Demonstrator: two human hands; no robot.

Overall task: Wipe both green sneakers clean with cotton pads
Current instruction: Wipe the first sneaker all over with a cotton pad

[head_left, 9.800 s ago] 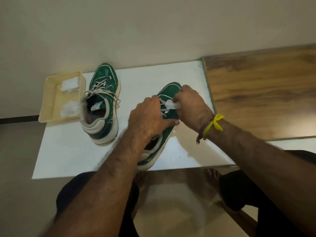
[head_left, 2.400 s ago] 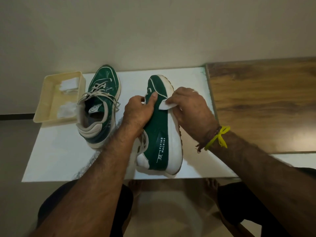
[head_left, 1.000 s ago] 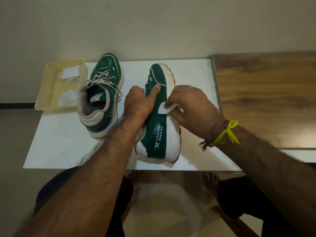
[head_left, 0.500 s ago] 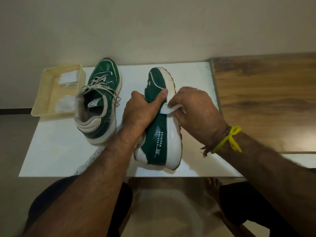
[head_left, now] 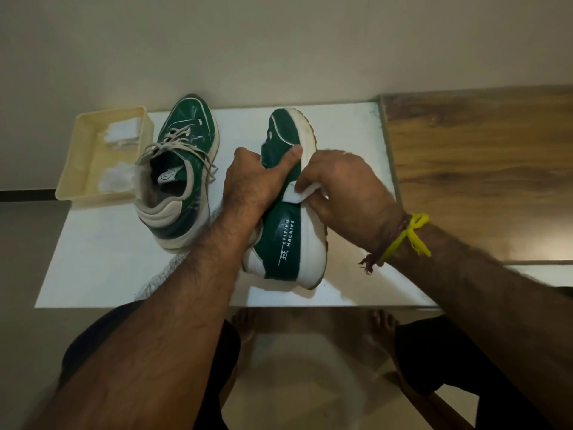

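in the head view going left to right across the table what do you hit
cream tray → upright green sneaker → left hand → tilted green sneaker → right hand holding a cotton pad → wooden surface

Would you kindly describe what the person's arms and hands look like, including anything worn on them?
Both forearms are bare and hairy, with no sleeves or gloves. The right hand has a knotted yellow thread and a dark reddish-brown cord at its wrist. The left hand wears nothing visible.
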